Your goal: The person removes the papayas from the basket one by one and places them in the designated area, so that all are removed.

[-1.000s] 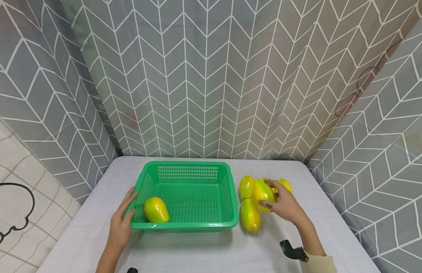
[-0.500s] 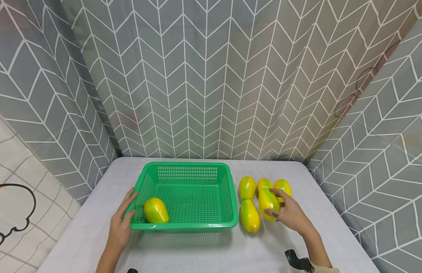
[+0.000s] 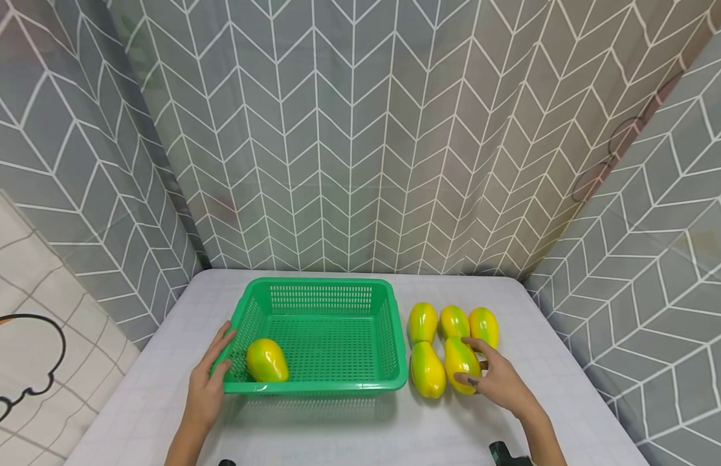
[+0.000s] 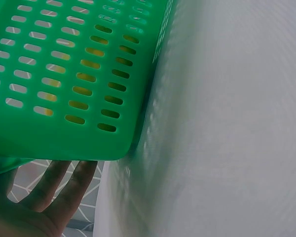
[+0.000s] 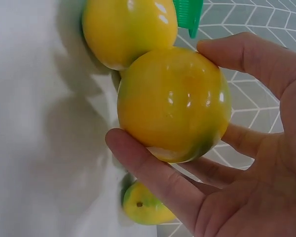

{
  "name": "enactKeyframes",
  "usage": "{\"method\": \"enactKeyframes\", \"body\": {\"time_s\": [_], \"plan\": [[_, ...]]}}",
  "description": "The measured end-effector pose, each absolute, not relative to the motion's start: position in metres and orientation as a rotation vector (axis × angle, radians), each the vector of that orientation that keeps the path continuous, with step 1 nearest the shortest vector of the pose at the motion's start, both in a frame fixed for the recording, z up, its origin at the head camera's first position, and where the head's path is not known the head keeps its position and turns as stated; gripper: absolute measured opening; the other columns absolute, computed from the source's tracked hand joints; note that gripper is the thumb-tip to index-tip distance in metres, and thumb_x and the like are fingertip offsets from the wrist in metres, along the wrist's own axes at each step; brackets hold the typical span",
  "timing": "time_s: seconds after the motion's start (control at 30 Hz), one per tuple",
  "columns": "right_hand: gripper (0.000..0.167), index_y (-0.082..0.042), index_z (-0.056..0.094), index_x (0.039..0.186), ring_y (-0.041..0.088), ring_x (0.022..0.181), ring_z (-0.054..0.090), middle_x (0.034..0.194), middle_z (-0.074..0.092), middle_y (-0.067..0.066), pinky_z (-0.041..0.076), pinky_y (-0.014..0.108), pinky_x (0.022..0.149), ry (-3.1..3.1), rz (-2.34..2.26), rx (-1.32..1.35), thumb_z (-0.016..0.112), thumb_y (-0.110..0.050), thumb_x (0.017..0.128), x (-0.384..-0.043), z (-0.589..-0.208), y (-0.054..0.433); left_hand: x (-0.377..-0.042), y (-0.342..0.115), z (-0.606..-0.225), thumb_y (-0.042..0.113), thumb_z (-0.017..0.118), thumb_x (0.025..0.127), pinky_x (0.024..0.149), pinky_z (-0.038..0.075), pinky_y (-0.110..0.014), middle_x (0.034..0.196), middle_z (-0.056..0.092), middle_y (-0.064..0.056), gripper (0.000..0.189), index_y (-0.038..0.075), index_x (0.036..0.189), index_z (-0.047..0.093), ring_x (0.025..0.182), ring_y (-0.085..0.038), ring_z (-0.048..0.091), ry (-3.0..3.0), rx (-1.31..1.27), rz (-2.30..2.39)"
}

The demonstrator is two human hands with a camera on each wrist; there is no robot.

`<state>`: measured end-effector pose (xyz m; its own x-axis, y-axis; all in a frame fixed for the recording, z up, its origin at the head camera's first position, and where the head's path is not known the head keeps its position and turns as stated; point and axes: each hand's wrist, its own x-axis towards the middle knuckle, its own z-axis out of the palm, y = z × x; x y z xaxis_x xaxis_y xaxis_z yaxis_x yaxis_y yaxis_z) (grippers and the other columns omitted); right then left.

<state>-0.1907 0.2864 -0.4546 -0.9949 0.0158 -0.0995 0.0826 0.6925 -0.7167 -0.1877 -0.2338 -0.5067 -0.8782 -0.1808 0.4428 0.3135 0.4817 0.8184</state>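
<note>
A green plastic basket (image 3: pixel 314 386) with slotted walls stands left of centre on the table, one yellow-green papaya (image 3: pixel 267 360) lying in its near left part. My left hand (image 3: pixel 204 388) rests at the basket's left side, fingers straight and fingertips at the rim; in the left wrist view the fingers (image 4: pixel 71 190) pass partly behind the basket's edge. Right of the basket, my right hand (image 3: pixel 500 382) grips another glossy papaya (image 5: pixel 173 106) between thumb and fingers. Its lower end tilts toward me. The palm stays off the fruit.
Beside the gripped papaya lies a near papaya (image 3: pixel 428 370). Behind them are a back left papaya (image 3: pixel 422 321), a back middle papaya (image 3: pixel 454 321) and a back right papaya (image 3: pixel 484 325). A white cloth covers the table (image 3: pixel 314 440); patterned curtains (image 3: pixel 349 162) stand behind and beside it.
My right hand has brought its papaya toward me and slightly right, away from the back row, to beside the near papaya. The left hand and basket have stayed put.
</note>
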Motion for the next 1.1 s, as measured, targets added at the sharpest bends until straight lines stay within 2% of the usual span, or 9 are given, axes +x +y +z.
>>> {"method": "enactKeyframes", "body": {"time_s": [0.07,0.13,0.33,0.53,0.7,0.77,0.83,0.93,1.1], "plan": [[0.091,-0.008,0.048,0.155,0.043,0.122,0.066,0.157,0.050,0.027,0.066,0.039,0.078,2.803,-1.203,0.088,0.093,-0.030,0.079,-0.190,-0.456,0.287,-0.188,-0.234,-0.507,-0.002,0.044,0.105,0.113,0.020,0.008,0.170,0.042,-0.007,0.049,0.006,0.152,0.056,0.149,0.023,0.026,-2.253,-0.115,-1.387],[0.091,-0.008,0.048,0.155,0.042,0.122,0.066,0.158,0.050,0.027,0.066,0.039,0.079,2.795,-1.202,0.092,0.093,-0.030,0.079,-0.189,-0.457,0.287,-0.188,-0.234,-0.507,-0.002,0.044,0.105,0.114,0.021,0.008,0.170,0.042,-0.009,0.049,0.005,0.152,0.056,0.150,0.022,0.026,-2.250,-0.119,-1.385],[0.092,-0.008,0.048,0.156,0.042,0.125,0.064,0.160,0.048,0.027,0.065,0.044,0.084,2.773,-1.169,0.093,0.093,-0.033,0.080,-0.188,-0.463,0.289,-0.188,-0.234,-0.508,-0.002,0.045,0.105,0.114,0.021,0.007,0.168,0.040,0.015,0.049,0.007,0.152,0.057,0.148,0.024,0.026,-2.250,-0.110,-1.387],[0.092,-0.008,0.048,0.156,0.045,0.127,0.063,0.160,0.049,0.026,0.064,0.050,0.089,2.774,-1.141,0.075,0.093,-0.033,0.080,-0.188,-0.468,0.290,-0.189,-0.234,-0.508,-0.002,0.044,0.106,0.113,0.021,0.008,0.171,0.042,0.000,0.049,0.008,0.153,0.056,0.149,0.022,0.026,-2.261,-0.096,-1.389],[0.092,-0.009,0.048,0.156,0.046,0.128,0.063,0.161,0.049,0.025,0.064,0.049,0.088,2.770,-1.134,0.086,0.093,-0.033,0.080,-0.189,-0.471,0.290,-0.188,-0.234,-0.507,-0.001,0.044,0.106,0.113,0.021,0.008,0.168,0.040,0.015,0.050,0.008,0.153,0.056,0.148,0.025,0.025,-2.265,-0.082,-1.397],[0.092,-0.009,0.048,0.156,0.046,0.128,0.062,0.161,0.049,0.025,0.064,0.049,0.087,2.765,-1.134,0.094,0.093,-0.034,0.080,-0.190,-0.472,0.290,-0.188,-0.234,-0.507,-0.001,0.044,0.106,0.113,0.021,0.008,0.168,0.039,0.017,0.049,0.008,0.153,0.056,0.148,0.025,0.025,-2.266,-0.082,-1.392],[0.092,-0.009,0.048,0.156,0.046,0.128,0.062,0.161,0.048,0.025,0.064,0.049,0.087,2.762,-1.136,0.097,0.093,-0.034,0.080,-0.190,-0.472,0.290,-0.188,-0.234,-0.507,-0.001,0.044,0.106,0.113,0.021,0.008,0.169,0.040,0.012,0.049,0.008,0.153,0.056,0.148,0.024,0.025,-2.268,-0.080,-1.388],[0.093,-0.009,0.048,0.156,0.045,0.128,0.063,0.161,0.049,0.025,0.064,0.050,0.088,2.765,-1.133,0.088,0.093,-0.034,0.079,-0.189,-0.471,0.290,-0.188,-0.234,-0.507,0.000,0.044,0.106,0.113,0.021,0.008,0.168,0.040,0.014,0.049,0.008,0.153,0.056,0.149,0.023,0.026,-2.266,-0.083,-1.387],[0.093,-0.008,0.048,0.156,0.045,0.127,0.063,0.160,0.050,0.025,0.063,0.053,0.091,2.773,-1.125,0.069,0.093,-0.036,0.080,-0.186,-0.470,0.290,-0.187,-0.233,-0.506,-0.001,0.044,0.106,0.113,0.021,0.008,0.162,0.037,0.028,0.049,0.007,0.153,0.056,0.148,0.024,0.025,-2.261,-0.090,-1.390]]}}
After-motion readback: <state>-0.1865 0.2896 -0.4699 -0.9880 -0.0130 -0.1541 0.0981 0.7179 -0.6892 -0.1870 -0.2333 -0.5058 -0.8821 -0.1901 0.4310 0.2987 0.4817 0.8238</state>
